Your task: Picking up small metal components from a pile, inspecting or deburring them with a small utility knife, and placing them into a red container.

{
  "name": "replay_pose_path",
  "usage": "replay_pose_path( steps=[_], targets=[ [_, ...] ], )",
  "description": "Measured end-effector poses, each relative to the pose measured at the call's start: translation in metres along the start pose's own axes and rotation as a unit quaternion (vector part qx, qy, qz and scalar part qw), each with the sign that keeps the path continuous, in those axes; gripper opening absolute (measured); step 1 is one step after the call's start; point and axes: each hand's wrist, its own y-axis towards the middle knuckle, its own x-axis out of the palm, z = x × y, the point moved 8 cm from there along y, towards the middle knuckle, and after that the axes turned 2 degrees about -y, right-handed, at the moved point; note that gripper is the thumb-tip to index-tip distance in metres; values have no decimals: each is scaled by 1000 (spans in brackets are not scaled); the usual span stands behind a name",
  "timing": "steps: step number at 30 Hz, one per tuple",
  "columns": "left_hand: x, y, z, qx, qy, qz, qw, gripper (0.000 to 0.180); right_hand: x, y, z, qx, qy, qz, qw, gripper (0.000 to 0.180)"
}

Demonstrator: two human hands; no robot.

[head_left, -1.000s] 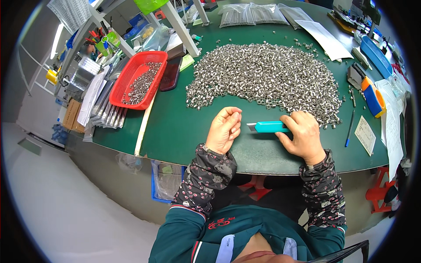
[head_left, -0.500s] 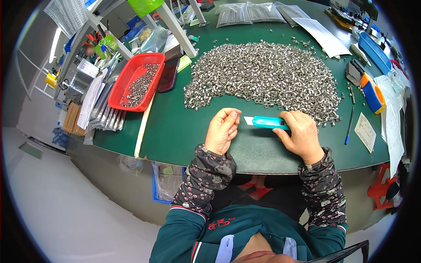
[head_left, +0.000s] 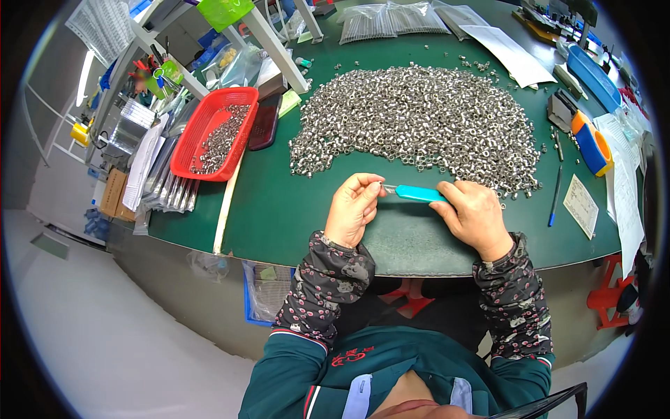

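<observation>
A big pile of small metal rings lies on the green counter, and the two hands are on the near side of this pile. The right hand is closed around the handle of a turquoise cutter knife, which lies just in front of the pile with its blade pointing to the left. The left hand, also in front of the pile, has its thumb and forefinger pressed together and the other fingers curled. The blade reaches to these fingertips; whether a small piece is pinched between them is too small to tell.

To the left of the pile stands a red basket with small metal pieces inside, and a dark, flat object lies between the two. To the right of the pile are a pen and a blue-and-orange tape dispenser. Behind the pile lie clear plastic bags.
</observation>
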Motion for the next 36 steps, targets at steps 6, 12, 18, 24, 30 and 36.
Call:
replay_pose_path(
  steps=[6, 12, 18, 24, 30, 36],
  targets=[
    [1, -1, 4, 31, 48, 2, 998, 11, 4, -2, 3, 13, -3, -23, 1000, 20],
    [2, -3, 12, 96, 171, 42, 980, 9, 1, -2, 2, 19, -9, -15, 1000, 20],
    [0, -3, 10, 55, 149, 35, 987, 8, -6, 0, -6, -13, -52, 23, 998, 25],
    [-2, -1, 0, 23, 51, 28, 998, 8, -13, 0, -4, -2, -31, 68, 997, 24],
    [-3, -1, 2, 26, 38, 43, 998, 8, -4, -1, -2, 3, -15, 16, 1000, 21],
    [-2, -1, 2, 24, 51, 35, 998, 9, -2, -1, -2, -4, 3, 6, 1000, 21]
  ],
)
